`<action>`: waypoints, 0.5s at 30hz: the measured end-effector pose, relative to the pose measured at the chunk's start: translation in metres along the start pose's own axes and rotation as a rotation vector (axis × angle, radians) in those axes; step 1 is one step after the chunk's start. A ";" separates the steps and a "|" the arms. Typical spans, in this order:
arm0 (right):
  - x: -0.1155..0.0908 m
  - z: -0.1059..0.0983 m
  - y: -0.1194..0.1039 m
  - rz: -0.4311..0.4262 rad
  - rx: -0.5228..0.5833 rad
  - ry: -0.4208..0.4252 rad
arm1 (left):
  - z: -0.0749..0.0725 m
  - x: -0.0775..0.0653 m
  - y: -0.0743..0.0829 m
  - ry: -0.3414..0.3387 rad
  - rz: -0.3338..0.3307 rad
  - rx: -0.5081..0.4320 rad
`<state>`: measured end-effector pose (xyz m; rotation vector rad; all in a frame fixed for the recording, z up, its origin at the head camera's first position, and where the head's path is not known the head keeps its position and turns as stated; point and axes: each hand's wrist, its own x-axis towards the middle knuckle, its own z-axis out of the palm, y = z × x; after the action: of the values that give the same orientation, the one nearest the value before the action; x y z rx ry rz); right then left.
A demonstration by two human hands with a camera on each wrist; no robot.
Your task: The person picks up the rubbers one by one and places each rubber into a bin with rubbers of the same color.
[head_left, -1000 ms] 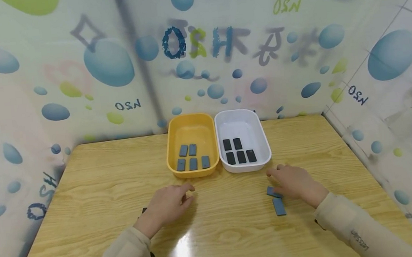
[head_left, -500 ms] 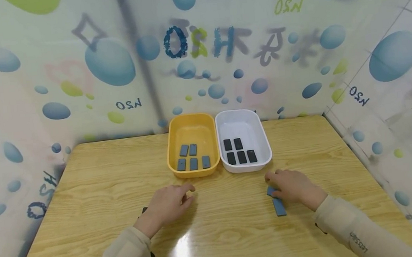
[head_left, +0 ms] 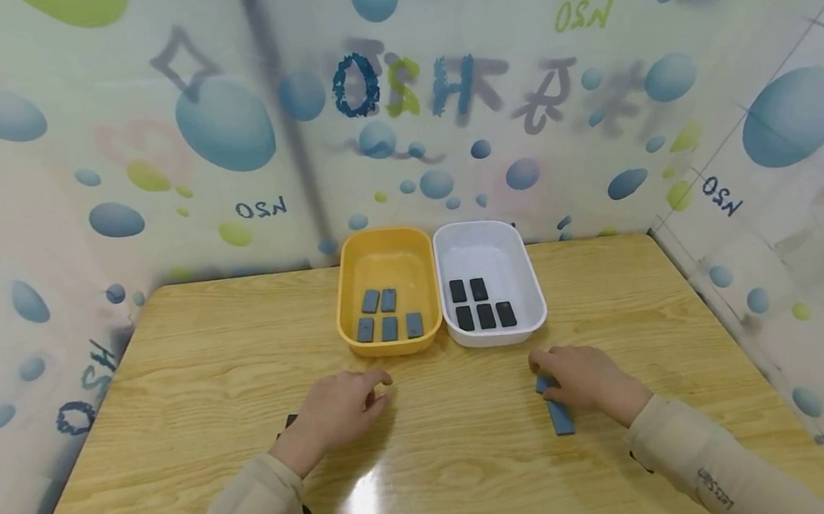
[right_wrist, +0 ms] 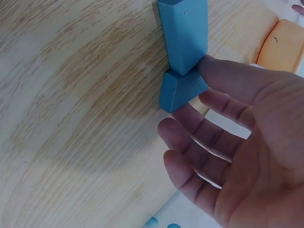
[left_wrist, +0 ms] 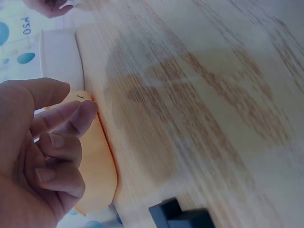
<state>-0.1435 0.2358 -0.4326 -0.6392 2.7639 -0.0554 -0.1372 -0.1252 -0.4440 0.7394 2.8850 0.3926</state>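
Note:
My right hand (head_left: pixel 582 373) pinches a small blue block (right_wrist: pixel 183 90) between thumb and fingers on the wooden table, just in front of the white tray. A second blue block (right_wrist: pixel 185 38) lies flat against it on the near side, as the right wrist view shows. My left hand (head_left: pixel 341 407) hovers over the table in front of the yellow tray, fingers loosely curled, holding nothing. Two black blocks (left_wrist: pixel 192 218) lie close together near it; in the head view the left wrist mostly hides them.
At the back of the table (head_left: pixel 224 335) a yellow tray (head_left: pixel 344 297) and a white tray (head_left: pixel 535 277) stand side by side. Several grey-blue blocks (head_left: pixel 389 328) lie in the yellow one, several black blocks (head_left: pixel 485 316) in the white one. A patterned curtain (head_left: pixel 224 193) rises behind.
My right hand has shifted slightly left and its thumb and fingers have come round the farther blue block. The left hand has stayed put.

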 end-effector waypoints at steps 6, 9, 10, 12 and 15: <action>0.001 0.001 0.000 -0.014 0.013 -0.008 | 0.001 0.000 0.001 -0.002 -0.012 -0.001; 0.002 0.002 0.000 -0.017 0.019 -0.009 | 0.001 0.000 0.001 -0.008 -0.021 -0.004; 0.002 0.002 0.000 -0.018 0.020 -0.008 | 0.001 0.000 0.001 -0.009 -0.022 -0.005; 0.003 0.002 0.000 -0.017 0.023 -0.009 | 0.001 0.000 0.001 -0.009 -0.022 -0.005; 0.003 0.002 0.000 -0.019 0.023 -0.011 | 0.001 0.000 0.001 -0.007 -0.022 -0.007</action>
<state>-0.1456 0.2344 -0.4356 -0.6582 2.7432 -0.0871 -0.1370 -0.1240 -0.4452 0.7053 2.8807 0.3967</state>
